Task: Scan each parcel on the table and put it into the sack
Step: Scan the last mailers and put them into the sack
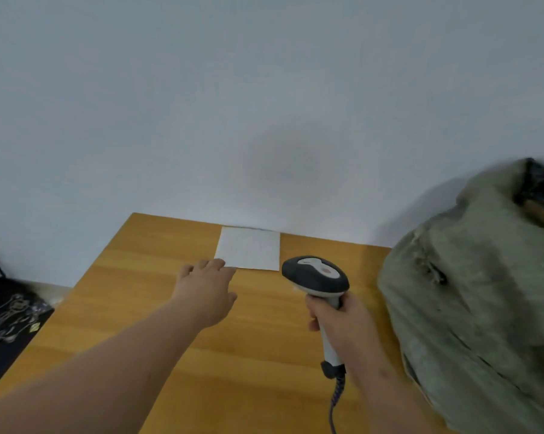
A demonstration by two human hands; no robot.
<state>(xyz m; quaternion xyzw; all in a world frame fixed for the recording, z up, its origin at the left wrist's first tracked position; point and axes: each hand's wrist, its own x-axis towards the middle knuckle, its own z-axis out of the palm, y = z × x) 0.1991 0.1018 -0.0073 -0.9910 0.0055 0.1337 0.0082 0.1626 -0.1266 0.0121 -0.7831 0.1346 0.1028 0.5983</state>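
One parcel (pixel 249 248), one scanner (pixel 316 277), one sack (pixel 471 292), two hands

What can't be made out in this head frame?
- Parcel: flat, white; any barcode is too washed out to see. The left hand covers its near-left corner, so contact is unclear.
- Scanner: window faces away; the right hand hides the trigger.
- Sack: cut off by the right edge and blurred; contents unreadable.
- Dark object left of the table: cropped, unidentifiable.
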